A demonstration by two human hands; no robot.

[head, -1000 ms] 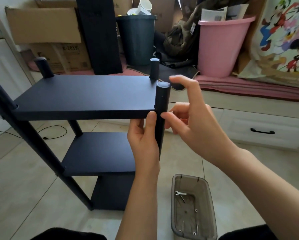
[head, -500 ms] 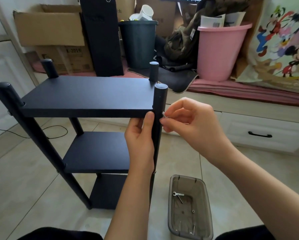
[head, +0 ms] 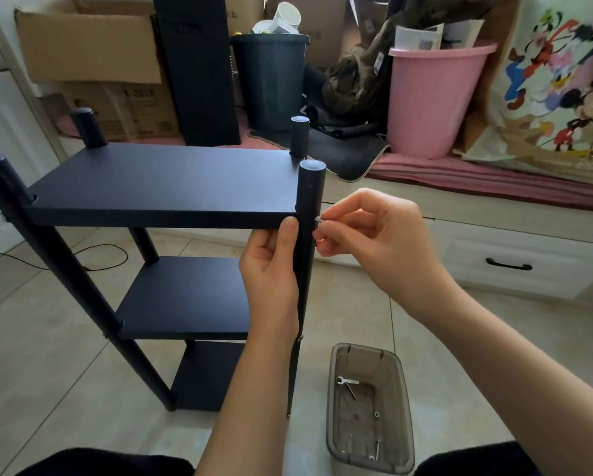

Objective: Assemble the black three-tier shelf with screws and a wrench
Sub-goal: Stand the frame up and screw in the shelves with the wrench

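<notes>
Black shelf (head: 164,182) standing on the floor, left hand (head: 271,266) gripping its near-right post (head: 309,214), right hand (head: 374,242) pinching a mostly hidden screw (head: 319,220) against that post, wrench (head: 347,381) in a clear box (head: 403,400) below the post

The right hand (head: 374,242) has dropped from beside the post (head: 308,207) top and now pinches a screw (head: 319,219) against its side.

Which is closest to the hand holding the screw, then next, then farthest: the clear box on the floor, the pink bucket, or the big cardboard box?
From the right hand:
1. Clear box, on the floor just below.
2. Pink bucket, behind on the right.
3. Cardboard box, far back left.
</notes>
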